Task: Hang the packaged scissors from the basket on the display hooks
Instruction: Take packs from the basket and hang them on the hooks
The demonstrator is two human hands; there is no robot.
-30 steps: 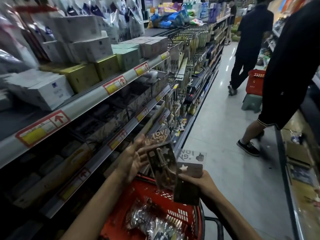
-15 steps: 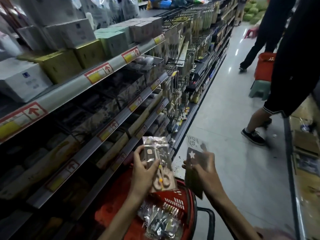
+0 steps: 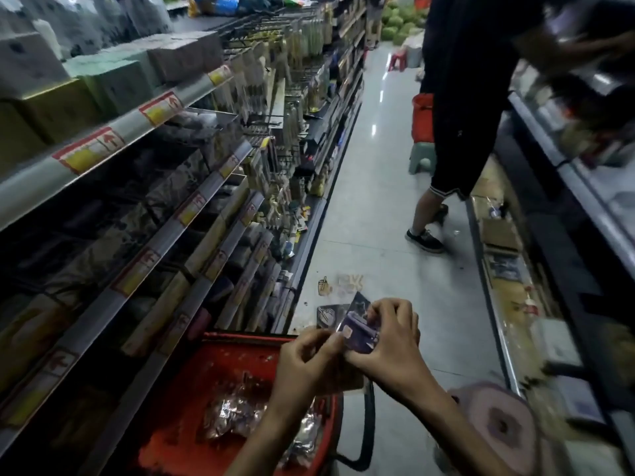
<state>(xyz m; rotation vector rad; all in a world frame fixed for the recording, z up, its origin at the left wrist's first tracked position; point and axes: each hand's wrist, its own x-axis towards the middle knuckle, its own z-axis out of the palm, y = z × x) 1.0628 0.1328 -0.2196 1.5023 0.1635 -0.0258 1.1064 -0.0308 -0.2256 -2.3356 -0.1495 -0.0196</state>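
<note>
Left hand (image 3: pixel 305 367), right hand (image 3: pixel 390 350) close together, both pinching scissors packs (image 3: pixel 359 333) above red basket (image 3: pixel 240 338).

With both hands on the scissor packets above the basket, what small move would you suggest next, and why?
Probably peel one packet free with the right hand and raise it toward the display hooks. It and the left hand pinch the scissor packets bunched together over the red basket, and the hooks lie further along the shelving.
</note>
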